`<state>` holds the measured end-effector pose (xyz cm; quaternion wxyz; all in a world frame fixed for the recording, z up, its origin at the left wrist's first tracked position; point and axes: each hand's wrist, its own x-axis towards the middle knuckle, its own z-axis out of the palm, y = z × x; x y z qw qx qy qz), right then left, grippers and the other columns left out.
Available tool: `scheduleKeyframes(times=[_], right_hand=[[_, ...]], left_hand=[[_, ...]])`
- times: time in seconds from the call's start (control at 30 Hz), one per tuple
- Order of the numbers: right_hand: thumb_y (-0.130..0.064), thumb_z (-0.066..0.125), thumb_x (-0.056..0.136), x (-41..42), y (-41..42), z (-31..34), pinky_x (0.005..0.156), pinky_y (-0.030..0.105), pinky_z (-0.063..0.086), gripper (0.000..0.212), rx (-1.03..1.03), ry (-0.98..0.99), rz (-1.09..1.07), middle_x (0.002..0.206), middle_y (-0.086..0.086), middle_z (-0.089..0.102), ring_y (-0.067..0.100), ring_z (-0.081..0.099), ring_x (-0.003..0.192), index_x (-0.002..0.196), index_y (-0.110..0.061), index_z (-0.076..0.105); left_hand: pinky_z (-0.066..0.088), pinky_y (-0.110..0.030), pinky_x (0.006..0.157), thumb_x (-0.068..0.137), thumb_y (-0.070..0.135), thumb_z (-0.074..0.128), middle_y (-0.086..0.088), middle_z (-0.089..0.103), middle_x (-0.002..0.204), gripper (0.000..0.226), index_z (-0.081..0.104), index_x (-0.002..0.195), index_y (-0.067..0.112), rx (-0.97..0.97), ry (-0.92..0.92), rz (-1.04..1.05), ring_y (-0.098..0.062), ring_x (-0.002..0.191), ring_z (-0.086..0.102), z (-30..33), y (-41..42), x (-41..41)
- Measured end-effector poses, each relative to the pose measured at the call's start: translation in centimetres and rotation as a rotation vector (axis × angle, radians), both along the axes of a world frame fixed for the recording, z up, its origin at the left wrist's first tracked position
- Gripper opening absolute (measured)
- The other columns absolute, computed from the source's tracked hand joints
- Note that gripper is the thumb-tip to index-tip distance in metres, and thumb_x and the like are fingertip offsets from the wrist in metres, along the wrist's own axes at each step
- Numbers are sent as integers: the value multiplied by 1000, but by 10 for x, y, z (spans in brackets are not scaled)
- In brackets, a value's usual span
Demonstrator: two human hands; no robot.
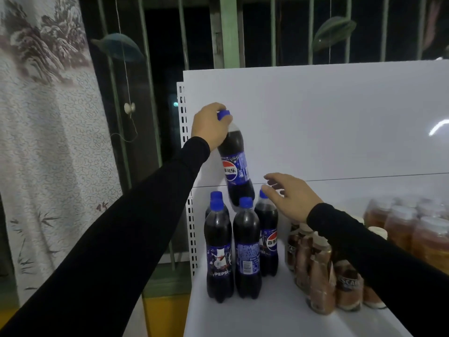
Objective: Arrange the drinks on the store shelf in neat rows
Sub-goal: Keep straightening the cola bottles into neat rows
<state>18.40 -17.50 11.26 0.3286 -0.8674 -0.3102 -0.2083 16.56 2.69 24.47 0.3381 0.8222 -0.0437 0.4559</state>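
On the white metal store shelf (279, 314), backed by a white panel (328, 117), drinks stand in groups. Far right: shrink-wrapped pack of amber drink bottles (413, 229), blurred. Centre right: cluster of brown coffee bottles with cream caps (320, 276), partly behind the right sleeve. Left end: four upright dark cola bottles with blue caps and blue labels (245, 249), close together, two in front, two behind. Above them a fifth cola bottle (237, 164) hangs tilted, base near the standing caps. Left hand (210, 127) grips its neck just below the cap, fingers curled round. Right hand (291, 195) holds nothing, fingers spread, fingertips at the cap of the rear right cola bottle; contact unclear.
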Motion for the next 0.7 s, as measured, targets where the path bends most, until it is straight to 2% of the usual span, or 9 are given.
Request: scheduleKeyframes(times=[0.07, 0.13, 0.27, 0.37, 0.47, 0.57, 0.63, 0.7], right_hand=[[-44, 53, 97, -6, 5, 8, 93, 29, 48, 46, 59, -33, 6, 122, 3, 61, 12, 58, 101, 135, -19, 53], [-49, 55, 94, -11, 9, 16, 89, 27, 47, 50, 113, -69, 7, 122, 3, 58, 11, 56, 99, 135, -20, 51], [-55, 62, 87, -22, 14, 25, 101, 32, 43, 71, 202, -105, 15, 140, 7, 46, 17, 49, 122, 145, -20, 39], [-59, 66, 82, -33, 16, 28, 98, 27, 37, 81, 213, -80, 26, 144, 4, 41, 17, 46, 128, 147, -22, 34], [-54, 73, 77, -45, 13, 27, 90, 27, 47, 76, 251, -46, 66, 125, -3, 52, 12, 56, 107, 139, -25, 40], [-47, 78, 76, -58, 7, 19, 79, 20, 48, 75, 300, 12, 83, 112, -12, 53, 4, 58, 88, 138, -26, 41], [-46, 79, 76, -64, 3, 11, 72, 14, 45, 73, 335, 49, 91, 111, -14, 54, -4, 56, 84, 137, -28, 42], [-45, 79, 76, -71, -1, 1, 74, 15, 46, 68, 384, 106, 120, 110, -14, 57, -6, 56, 87, 133, -32, 45]], left_hand=[[42, -21, 89, 99, 20, 60, -5, 64, 123, 32, 61, 128, 9, -57, -84, -7, -15, 103, 56, 6, 1, -8], [43, -19, 90, 98, 20, 60, -5, 65, 122, 32, 62, 128, 8, -120, -150, -26, -14, 105, 57, 11, 3, -16], [54, -30, 95, 97, 20, 62, -4, 66, 114, 28, 64, 123, 11, -267, -205, -111, -20, 103, 65, 15, 4, -28], [56, -33, 93, 96, 19, 63, -2, 66, 109, 23, 65, 119, 13, -329, -201, -174, -20, 102, 66, 15, 1, -37], [59, -36, 87, 96, 17, 64, 0, 67, 102, 20, 66, 114, 11, -369, -180, -242, -15, 91, 66, 12, -6, -43], [57, -28, 74, 95, 16, 65, -2, 68, 98, 25, 66, 118, 6, -386, -176, -288, -9, 79, 64, 3, -18, -49], [58, -26, 75, 94, 18, 67, -1, 68, 96, 27, 66, 119, 7, -396, -171, -307, -8, 78, 65, -4, -24, -55], [59, -27, 79, 93, 24, 70, -2, 69, 98, 32, 64, 120, 8, -424, -131, -331, -5, 76, 67, -11, -28, -61]])
